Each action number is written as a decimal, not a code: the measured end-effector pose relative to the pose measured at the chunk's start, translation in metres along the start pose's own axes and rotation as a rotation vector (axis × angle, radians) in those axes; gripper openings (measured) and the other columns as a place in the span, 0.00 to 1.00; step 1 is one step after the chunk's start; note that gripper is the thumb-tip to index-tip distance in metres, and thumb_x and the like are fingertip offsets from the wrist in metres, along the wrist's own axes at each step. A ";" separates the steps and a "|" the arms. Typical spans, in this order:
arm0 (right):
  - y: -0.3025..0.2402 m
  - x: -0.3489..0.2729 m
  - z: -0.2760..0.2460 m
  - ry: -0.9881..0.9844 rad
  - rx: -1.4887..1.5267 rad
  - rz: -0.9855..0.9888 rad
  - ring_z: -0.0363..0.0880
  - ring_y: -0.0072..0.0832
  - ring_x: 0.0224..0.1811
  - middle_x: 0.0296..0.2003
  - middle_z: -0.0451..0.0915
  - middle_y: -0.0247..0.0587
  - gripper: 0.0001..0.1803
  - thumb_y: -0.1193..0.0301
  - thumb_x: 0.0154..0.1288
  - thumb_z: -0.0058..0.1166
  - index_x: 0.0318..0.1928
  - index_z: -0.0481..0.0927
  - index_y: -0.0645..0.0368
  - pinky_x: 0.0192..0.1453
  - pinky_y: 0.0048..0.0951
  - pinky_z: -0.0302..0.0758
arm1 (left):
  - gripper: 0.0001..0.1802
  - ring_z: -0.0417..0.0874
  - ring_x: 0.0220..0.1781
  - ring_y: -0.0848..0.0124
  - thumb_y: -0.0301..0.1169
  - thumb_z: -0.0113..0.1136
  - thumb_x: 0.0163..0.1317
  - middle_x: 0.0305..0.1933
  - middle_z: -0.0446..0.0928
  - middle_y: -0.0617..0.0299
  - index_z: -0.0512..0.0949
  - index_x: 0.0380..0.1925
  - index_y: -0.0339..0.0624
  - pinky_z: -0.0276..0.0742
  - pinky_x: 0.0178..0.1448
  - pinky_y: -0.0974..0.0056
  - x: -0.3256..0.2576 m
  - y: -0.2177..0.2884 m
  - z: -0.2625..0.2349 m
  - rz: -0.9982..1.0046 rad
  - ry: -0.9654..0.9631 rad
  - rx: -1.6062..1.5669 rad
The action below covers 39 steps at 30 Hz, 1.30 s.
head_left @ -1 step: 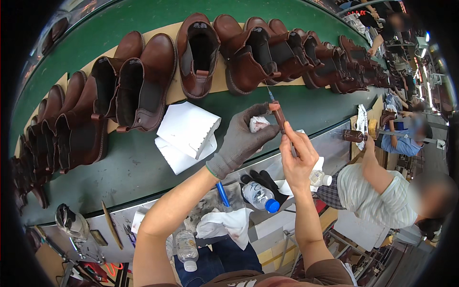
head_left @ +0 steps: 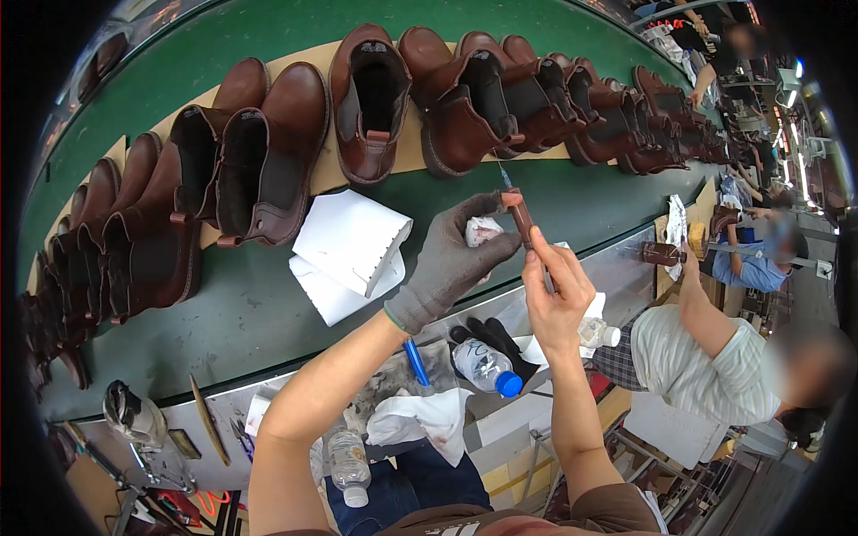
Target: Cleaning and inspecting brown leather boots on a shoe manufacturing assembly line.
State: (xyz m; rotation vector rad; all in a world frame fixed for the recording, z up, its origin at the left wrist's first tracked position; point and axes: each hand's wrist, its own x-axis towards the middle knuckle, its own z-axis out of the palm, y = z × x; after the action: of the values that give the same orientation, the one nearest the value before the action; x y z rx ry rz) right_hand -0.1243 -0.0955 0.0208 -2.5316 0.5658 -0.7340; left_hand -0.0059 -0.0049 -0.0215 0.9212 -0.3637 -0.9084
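Brown stick (head_left: 521,217), slim and crayon-like, stands tilted above the near edge of the green belt (head_left: 268,304), pinched at its top by the gloved left hand (head_left: 451,259) and closed in the bare right hand (head_left: 554,290) lower down. The left hand also grips a crumpled white cloth (head_left: 483,230) against its palm. Nearest the person, a clear plastic bottle with a white cap (head_left: 347,464) lies on the lap, its contents not discernible. On the bench shelf lie a clear bottle with a blue cap (head_left: 487,368), a blue pen (head_left: 416,362), white rags (head_left: 420,420) and a small white bottle (head_left: 597,333). Farther, folded white paper sheets (head_left: 349,250) rest on the belt. Beyond them brown ankle boots (head_left: 371,98) stand in a row, openings empty.
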 end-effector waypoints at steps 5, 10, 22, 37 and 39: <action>0.000 0.000 0.001 0.003 -0.024 0.011 0.77 0.26 0.26 0.29 0.78 0.44 0.19 0.84 0.54 0.56 0.49 0.80 0.60 0.26 0.25 0.72 | 0.24 0.74 0.30 0.83 0.26 0.62 0.53 0.43 0.77 0.63 0.73 0.52 0.37 0.70 0.32 0.76 0.001 0.000 -0.001 -0.014 -0.014 0.024; 0.004 -0.001 0.004 0.001 0.006 -0.026 0.77 0.26 0.26 0.29 0.78 0.43 0.19 0.84 0.54 0.56 0.49 0.80 0.60 0.27 0.25 0.73 | 0.24 0.74 0.30 0.82 0.26 0.62 0.53 0.45 0.76 0.64 0.73 0.53 0.37 0.70 0.33 0.76 0.000 -0.002 -0.001 -0.028 0.004 -0.041; -0.008 -0.013 -0.030 0.025 0.677 0.522 0.68 0.11 0.20 0.32 0.81 0.37 0.20 0.80 0.59 0.56 0.53 0.76 0.63 0.20 0.15 0.63 | 0.23 0.78 0.53 0.60 0.20 0.57 0.47 0.49 0.77 0.56 0.75 0.48 0.39 0.73 0.56 0.65 0.042 0.049 -0.026 0.645 0.173 0.897; -0.018 0.009 -0.112 -0.080 0.000 0.004 0.80 0.29 0.30 0.32 0.81 0.47 0.19 0.83 0.54 0.57 0.49 0.79 0.64 0.35 0.24 0.75 | 0.13 0.79 0.34 0.65 0.29 0.62 0.52 0.31 0.79 0.51 0.78 0.35 0.30 0.72 0.43 0.65 0.090 0.103 0.005 0.289 -0.337 1.003; -0.019 0.012 -0.118 -0.078 -0.016 -0.017 0.81 0.31 0.30 0.31 0.81 0.48 0.18 0.84 0.53 0.57 0.47 0.79 0.64 0.35 0.25 0.75 | 0.14 0.79 0.34 0.62 0.31 0.63 0.51 0.31 0.79 0.50 0.79 0.34 0.31 0.73 0.43 0.64 0.092 0.101 0.016 0.296 -0.335 1.026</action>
State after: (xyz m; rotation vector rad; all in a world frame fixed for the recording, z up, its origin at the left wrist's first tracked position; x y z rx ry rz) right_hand -0.1785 -0.1207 0.1252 -2.5703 0.5260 -0.6357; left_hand 0.0906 -0.0586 0.0605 1.5846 -1.2933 -0.5655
